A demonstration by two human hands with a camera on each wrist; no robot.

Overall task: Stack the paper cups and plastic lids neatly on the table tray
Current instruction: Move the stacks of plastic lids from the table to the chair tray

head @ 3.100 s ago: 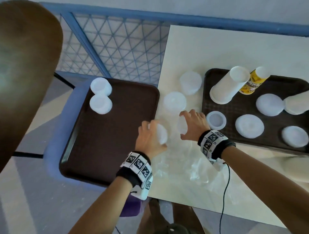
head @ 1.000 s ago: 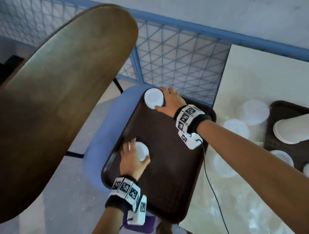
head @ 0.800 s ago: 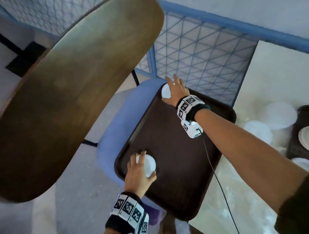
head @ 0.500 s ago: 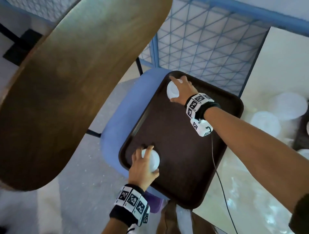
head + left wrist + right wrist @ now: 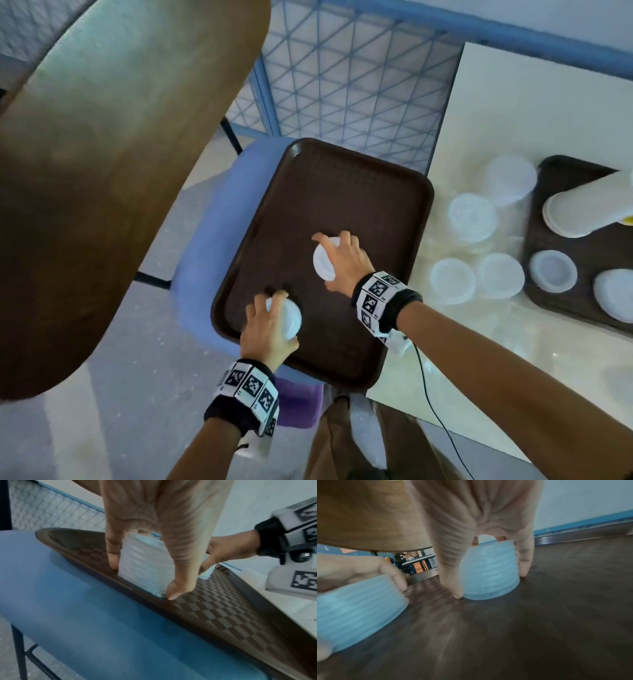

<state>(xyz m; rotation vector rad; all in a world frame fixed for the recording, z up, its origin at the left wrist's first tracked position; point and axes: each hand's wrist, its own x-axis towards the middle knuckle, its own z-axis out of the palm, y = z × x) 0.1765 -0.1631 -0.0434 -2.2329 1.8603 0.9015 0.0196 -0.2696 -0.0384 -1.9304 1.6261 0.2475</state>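
Observation:
On the brown tray stand two ribbed stacks of translucent plastic lids. My left hand grips one lid stack from above near the tray's front left edge; the left wrist view shows thumb and fingers curled round this stack, its base on the tray. My right hand grips the other lid stack from above at the tray's middle. In the right wrist view this stack stands on the tray, with the left hand's stack close beside it.
The tray lies on a blue chair seat. To the right, a pale table bears several loose lids and a second brown tray with a lying stack of paper cups. A wooden panel looms left, blue mesh fence behind.
My right hand has brought its lid stack from the tray's far left corner to the middle, close to the left hand's stack. The left hand still holds its stack near the front edge.

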